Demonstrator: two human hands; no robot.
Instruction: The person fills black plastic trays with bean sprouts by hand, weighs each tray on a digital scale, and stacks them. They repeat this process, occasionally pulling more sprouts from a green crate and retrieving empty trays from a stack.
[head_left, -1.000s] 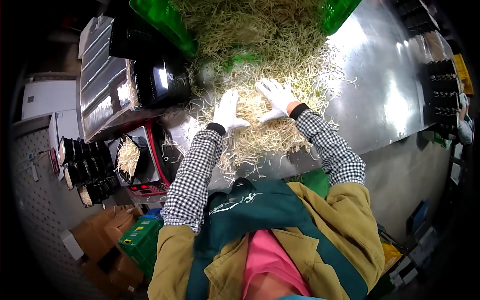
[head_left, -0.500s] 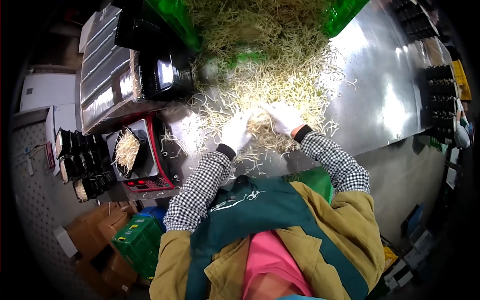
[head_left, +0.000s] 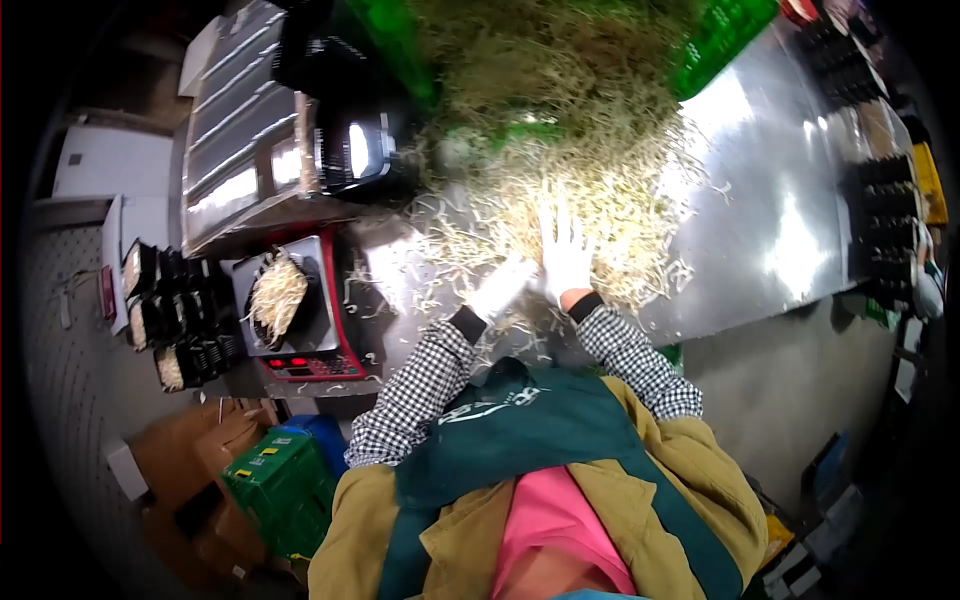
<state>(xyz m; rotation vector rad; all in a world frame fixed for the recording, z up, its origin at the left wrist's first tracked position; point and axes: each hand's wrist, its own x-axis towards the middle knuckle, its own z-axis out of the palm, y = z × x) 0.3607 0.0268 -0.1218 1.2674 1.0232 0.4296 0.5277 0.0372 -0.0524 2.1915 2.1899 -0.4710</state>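
A loose heap of bean sprouts (head_left: 620,220) spreads over the metal table in front of me. My right hand (head_left: 566,260), in a white glove, lies on the heap with its fingers stretched out and apart. Close by on its left is my left hand (head_left: 500,288), also gloved, low at the near edge of the sprouts. Its fingers point toward the right wrist and are smeared, so their grip does not show. To the left, a black tray (head_left: 268,330) piled with sprouts rests on a red-framed scale (head_left: 345,330).
A tipped green crate (head_left: 725,45) holds more sprouts at the back. Stacked black trays (head_left: 350,150) stand beside a wrapped box (head_left: 235,130). Filled trays (head_left: 180,310) are stacked left of the scale. The metal table (head_left: 760,200) stretches right; a green crate (head_left: 280,490) sits below left.
My right hand has gone from curled at the sprouts to flat with spread fingers. My left hand has moved right, close to it. The view has shifted slightly.
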